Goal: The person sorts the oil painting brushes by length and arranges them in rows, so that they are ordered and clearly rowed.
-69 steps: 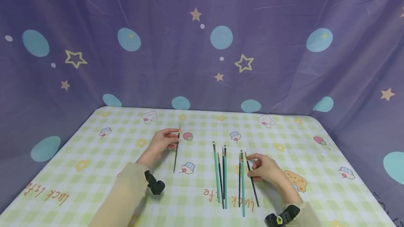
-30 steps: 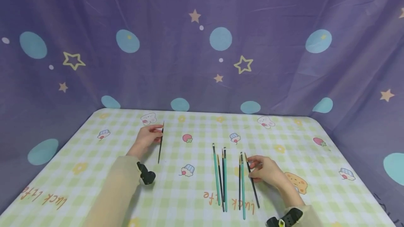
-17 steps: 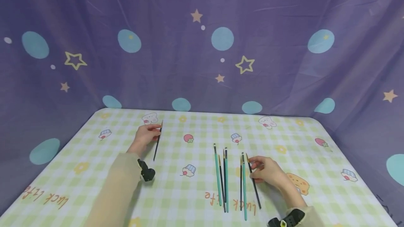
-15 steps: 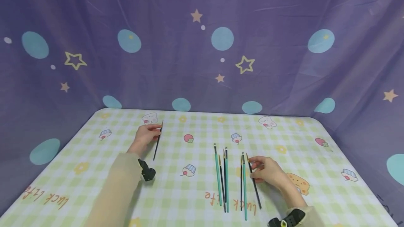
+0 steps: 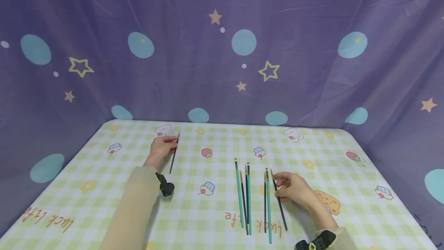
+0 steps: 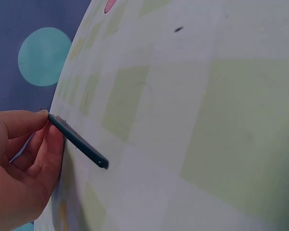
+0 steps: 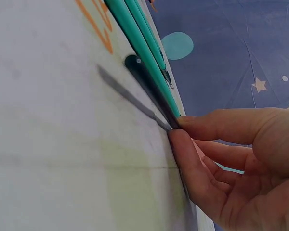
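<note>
My left hand [image 5: 162,149] is at the far left part of the table, pinching a slim dark paintbrush [image 5: 174,157] near its bristle end. In the left wrist view the dark handle [image 6: 79,143] slants down from the fingertips toward the cloth. My right hand [image 5: 294,189] pinches another dark paintbrush [image 5: 280,205] between thumb and fingers, its bristles pointing away from me. The right wrist view shows that brush's handle [image 7: 151,89] raised over its shadow. Just left of it lie a teal paintbrush [image 5: 268,211] and a black one [image 5: 265,207].
Several more teal and black paintbrushes [image 5: 239,198] lie close together left of that pair. A checked cloth with printed cupcakes covers the table [image 5: 194,219]. Behind it hangs a purple curtain [image 5: 194,68] with stars and blue ovals. Each wrist wears a black camera [image 5: 165,184].
Over about two seconds my left hand has carried its paintbrush leftward and slightly away from me; lately it barely moves. My right hand has kept its place and its pinch.
</note>
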The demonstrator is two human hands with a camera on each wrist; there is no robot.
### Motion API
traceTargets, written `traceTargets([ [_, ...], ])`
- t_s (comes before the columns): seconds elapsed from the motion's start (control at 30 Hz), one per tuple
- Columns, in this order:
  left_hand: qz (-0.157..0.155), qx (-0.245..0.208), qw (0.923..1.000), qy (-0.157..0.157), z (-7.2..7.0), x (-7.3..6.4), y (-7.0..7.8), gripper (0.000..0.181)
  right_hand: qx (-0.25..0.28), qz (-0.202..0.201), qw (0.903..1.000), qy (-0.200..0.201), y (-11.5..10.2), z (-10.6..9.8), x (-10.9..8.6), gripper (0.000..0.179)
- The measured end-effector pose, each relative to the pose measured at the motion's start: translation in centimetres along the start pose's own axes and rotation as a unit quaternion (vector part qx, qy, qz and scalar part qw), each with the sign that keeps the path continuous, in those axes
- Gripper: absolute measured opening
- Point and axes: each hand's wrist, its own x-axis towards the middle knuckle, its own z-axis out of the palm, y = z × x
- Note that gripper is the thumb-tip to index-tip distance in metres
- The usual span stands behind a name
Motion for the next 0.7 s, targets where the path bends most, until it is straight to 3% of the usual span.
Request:
traceTargets([
  [0.3,0.016,0.038,0.9991,0.010,0.27,0.44,0.49,0.030,0.006,-0.007,0.9999,-0.005,0.10,-0.15,0.13,0.053],
  [0.7,0.006,0.033,0.9981,0.052,0.91,0.56,0.31,0.028,0.002,-0.001,1.0000,-0.005,0.00,-0.16,0.22,0.053],
])
